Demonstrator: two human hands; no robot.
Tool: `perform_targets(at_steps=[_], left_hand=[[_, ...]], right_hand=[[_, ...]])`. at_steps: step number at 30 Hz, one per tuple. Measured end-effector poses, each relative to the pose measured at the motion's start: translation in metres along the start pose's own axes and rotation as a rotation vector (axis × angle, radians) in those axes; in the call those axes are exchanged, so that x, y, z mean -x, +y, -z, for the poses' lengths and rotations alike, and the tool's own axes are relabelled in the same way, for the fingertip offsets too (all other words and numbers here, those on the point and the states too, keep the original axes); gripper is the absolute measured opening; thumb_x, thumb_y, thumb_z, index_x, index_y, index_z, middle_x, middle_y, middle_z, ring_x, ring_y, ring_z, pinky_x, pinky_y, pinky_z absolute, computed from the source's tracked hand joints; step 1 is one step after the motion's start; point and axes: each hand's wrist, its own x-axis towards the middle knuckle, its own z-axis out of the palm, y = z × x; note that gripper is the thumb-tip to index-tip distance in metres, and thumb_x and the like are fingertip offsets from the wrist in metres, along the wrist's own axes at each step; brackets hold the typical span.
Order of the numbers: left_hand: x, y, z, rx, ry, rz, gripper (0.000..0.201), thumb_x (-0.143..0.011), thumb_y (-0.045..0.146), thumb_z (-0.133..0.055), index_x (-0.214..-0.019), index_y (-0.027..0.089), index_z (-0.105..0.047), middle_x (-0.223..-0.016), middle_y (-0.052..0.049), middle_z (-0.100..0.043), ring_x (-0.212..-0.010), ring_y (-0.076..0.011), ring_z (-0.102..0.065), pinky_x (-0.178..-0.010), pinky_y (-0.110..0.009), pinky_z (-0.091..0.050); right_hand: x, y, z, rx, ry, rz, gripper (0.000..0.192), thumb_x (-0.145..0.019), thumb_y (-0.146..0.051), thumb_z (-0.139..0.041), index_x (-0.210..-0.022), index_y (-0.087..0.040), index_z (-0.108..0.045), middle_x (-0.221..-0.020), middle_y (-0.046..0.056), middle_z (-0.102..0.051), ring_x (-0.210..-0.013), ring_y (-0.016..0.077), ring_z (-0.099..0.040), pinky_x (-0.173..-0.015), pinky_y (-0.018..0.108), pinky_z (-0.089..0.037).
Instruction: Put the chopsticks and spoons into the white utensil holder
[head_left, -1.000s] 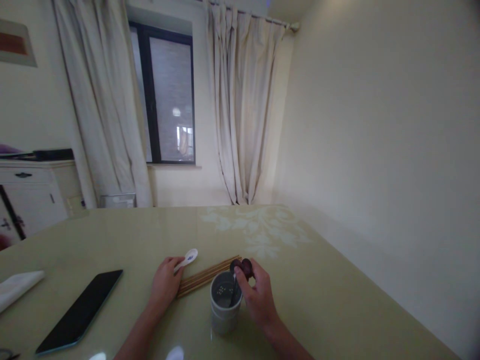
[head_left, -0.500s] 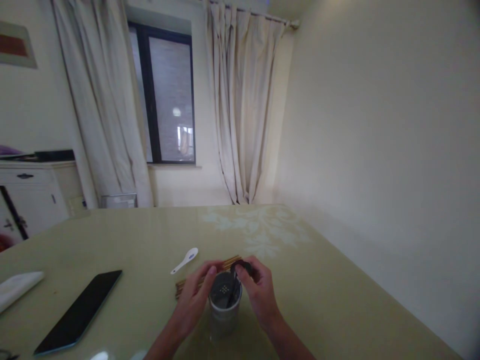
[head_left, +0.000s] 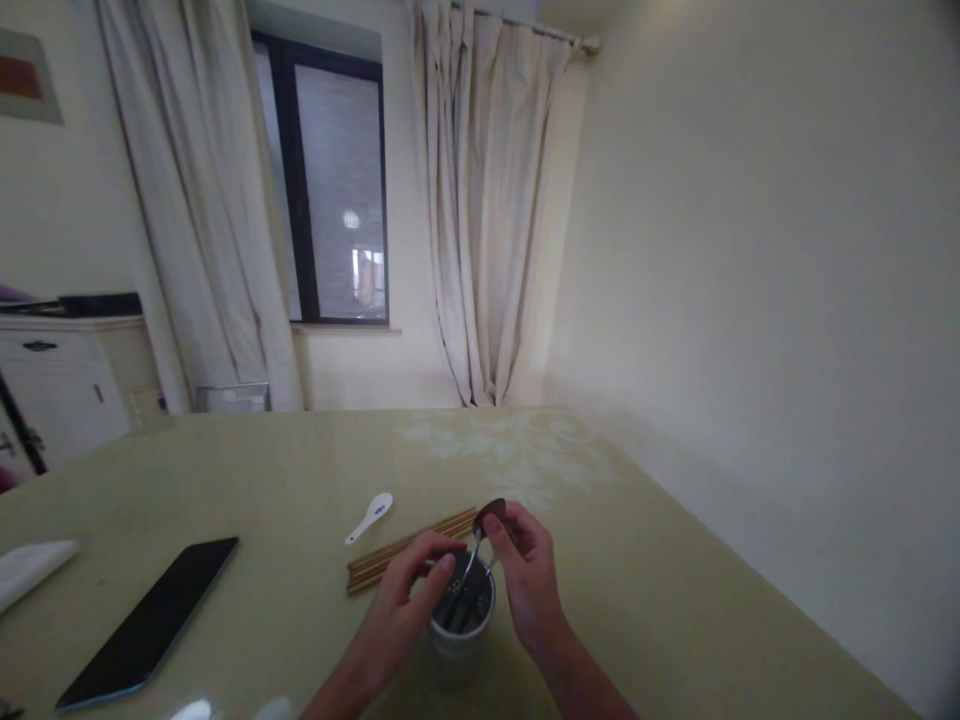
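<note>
A metal utensil cup (head_left: pixel 463 645) with small holes in its dark bottom stands on the table before me. My left hand (head_left: pixel 409 592) is curved against its left side, thumb and fingers at the rim. Above the right rim, my right hand (head_left: pixel 527 565) pinches a metal spoon (head_left: pixel 490 516) by its bowl, with the handle slanting down into the cup. A second thin handle shows by the right rim; what it belongs to is hidden. Behind the cup and left hand lies a bundle of wooden chopsticks (head_left: pixel 409 548). A white soup spoon (head_left: pixel 371 517) lies farther back.
A black tablet-like slab (head_left: pixel 154 620) lies on the green tabletop (head_left: pixel 285 470) at left, with a white object (head_left: pixel 34 568) beyond it at the edge. A wall (head_left: pixel 750 350) runs along the table's right side. Curtains (head_left: pixel 487 200) and a window stand behind.
The cup and my left hand have shifted slightly right. My right hand has raised and turned the spoon, so its bowl shows more. More of the chopsticks is uncovered.
</note>
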Motion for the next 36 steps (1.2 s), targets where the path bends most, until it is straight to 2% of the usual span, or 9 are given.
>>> perform_targets(at_steps=[6, 11, 15, 19, 25, 30, 33, 36], left_hand=[[0.000, -0.002, 0.001, 0.015, -0.037, -0.030, 0.043, -0.097, 0.061, -0.060, -0.113, 0.026, -0.078, -0.121, -0.009, -0.077, -0.114, -0.0280, -0.070, -0.099, -0.038, -0.058], [0.000, -0.003, 0.001, 0.016, -0.014, -0.058, 0.041, -0.095, 0.060, -0.063, -0.111, 0.026, -0.079, -0.120, -0.009, -0.077, -0.114, -0.0288, -0.070, -0.100, -0.039, -0.057], [0.002, -0.003, 0.002, 0.003, -0.002, -0.060, 0.040, -0.095, 0.059, -0.064, -0.114, 0.026, -0.078, -0.114, -0.008, -0.079, -0.108, -0.0278, -0.073, -0.096, -0.038, -0.058], [0.004, -0.002, 0.002, -0.043, 0.051, -0.037, 0.044, -0.095, 0.063, -0.062, -0.115, 0.026, -0.078, -0.118, -0.008, -0.079, -0.108, -0.0281, -0.073, -0.098, -0.039, -0.059], [0.005, 0.003, 0.003, -0.056, 0.106, -0.049, 0.045, -0.098, 0.063, -0.056, -0.111, 0.026, -0.079, -0.117, -0.007, -0.079, -0.112, -0.0279, -0.072, -0.097, -0.036, -0.060], [-0.004, -0.005, 0.009, -0.137, 0.200, -0.092, 0.047, -0.103, 0.060, -0.048, -0.106, 0.024, -0.078, -0.102, -0.007, -0.079, -0.096, -0.0251, -0.074, -0.084, -0.033, -0.061], [-0.011, -0.019, 0.019, -0.384, 0.278, -0.231, 0.043, -0.104, 0.056, -0.049, -0.101, 0.025, -0.078, -0.101, -0.007, -0.078, -0.095, -0.0246, -0.072, -0.085, -0.034, -0.059], [-0.015, -0.034, 0.030, -0.717, 0.256, -0.442, 0.030, -0.104, 0.045, -0.054, -0.110, 0.030, -0.080, -0.109, -0.007, -0.079, -0.103, -0.0254, -0.071, -0.093, -0.037, -0.055]], right_hand=[[-0.003, 0.006, 0.006, 0.004, 0.128, 0.030, 0.035, -0.084, -0.053, -0.083, -0.080, -0.019, -0.074, -0.070, 0.000, -0.065, -0.064, 0.0151, -0.056, -0.058, 0.025, -0.045], [-0.012, 0.012, 0.012, -0.068, 0.282, 0.047, 0.037, -0.081, -0.055, -0.085, -0.086, -0.020, -0.073, -0.081, 0.002, -0.071, -0.076, 0.0177, -0.063, -0.072, 0.029, -0.052], [-0.017, 0.015, 0.016, -0.227, 0.388, -0.048, 0.042, -0.070, -0.051, -0.092, -0.093, -0.022, -0.073, -0.092, 0.004, -0.076, -0.080, 0.0194, -0.068, -0.076, 0.032, -0.057], [-0.020, 0.021, 0.020, -0.334, 0.433, -0.123, 0.046, -0.066, -0.047, -0.095, -0.097, -0.024, -0.072, -0.095, 0.004, -0.079, -0.083, 0.0204, -0.073, -0.077, 0.032, -0.059], [-0.021, 0.046, 0.027, -0.086, 0.375, -0.186, 0.044, -0.069, -0.051, -0.091, -0.092, -0.022, -0.068, -0.087, 0.005, -0.080, -0.084, 0.0259, -0.079, -0.066, 0.030, -0.054], [-0.021, 0.063, 0.025, -0.044, 0.266, -0.257, 0.048, -0.061, -0.053, -0.094, -0.084, -0.020, -0.067, -0.080, 0.006, -0.079, -0.077, 0.0285, -0.079, -0.057, 0.028, -0.050], [-0.019, 0.068, 0.021, -0.030, 0.198, -0.304, 0.050, -0.060, -0.054, -0.095, -0.084, -0.020, -0.067, -0.080, 0.006, -0.079, -0.075, 0.0280, -0.079, -0.058, 0.028, -0.050], [-0.015, 0.070, 0.016, -0.026, 0.145, -0.331, 0.054, -0.059, -0.057, -0.095, -0.085, -0.020, -0.067, -0.079, 0.005, -0.079, -0.073, 0.0279, -0.079, -0.059, 0.029, -0.052]])
